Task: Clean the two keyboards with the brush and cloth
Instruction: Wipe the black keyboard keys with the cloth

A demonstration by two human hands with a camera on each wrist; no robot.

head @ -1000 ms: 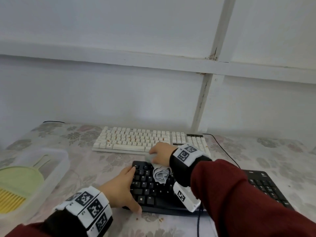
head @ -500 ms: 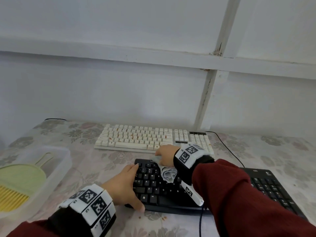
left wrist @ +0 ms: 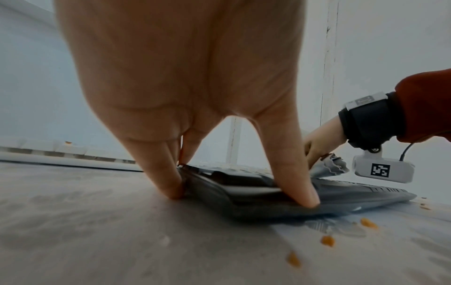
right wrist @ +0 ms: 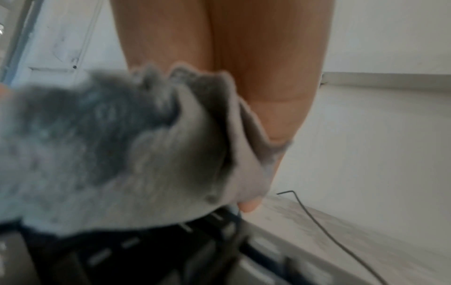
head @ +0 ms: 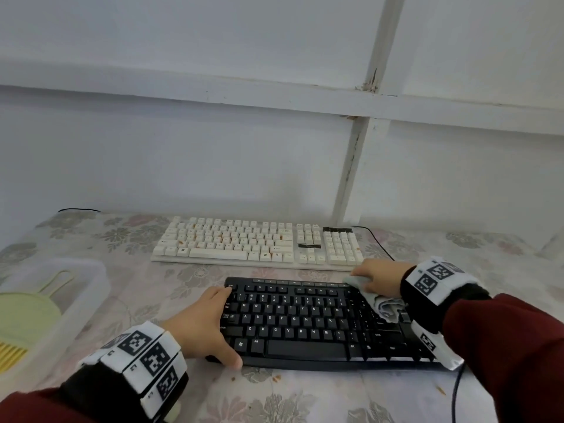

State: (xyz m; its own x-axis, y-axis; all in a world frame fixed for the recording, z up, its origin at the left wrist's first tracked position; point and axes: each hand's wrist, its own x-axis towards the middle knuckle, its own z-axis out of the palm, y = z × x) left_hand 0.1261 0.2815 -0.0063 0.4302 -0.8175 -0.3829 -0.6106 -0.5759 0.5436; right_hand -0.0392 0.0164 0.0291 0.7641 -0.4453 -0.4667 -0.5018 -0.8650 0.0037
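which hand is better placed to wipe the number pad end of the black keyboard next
Right. The right hand already grips the cloth at that end of the black keyboard. The left hand steadies its opposite end.

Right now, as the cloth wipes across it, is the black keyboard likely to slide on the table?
Probably yes if unbraced: the black keyboard looks thin and light, lying flat on a smooth tablecloth. The left hand holds its left end, which likely keeps it put. The cloth in the right hand is floppy, so it should push only gently.
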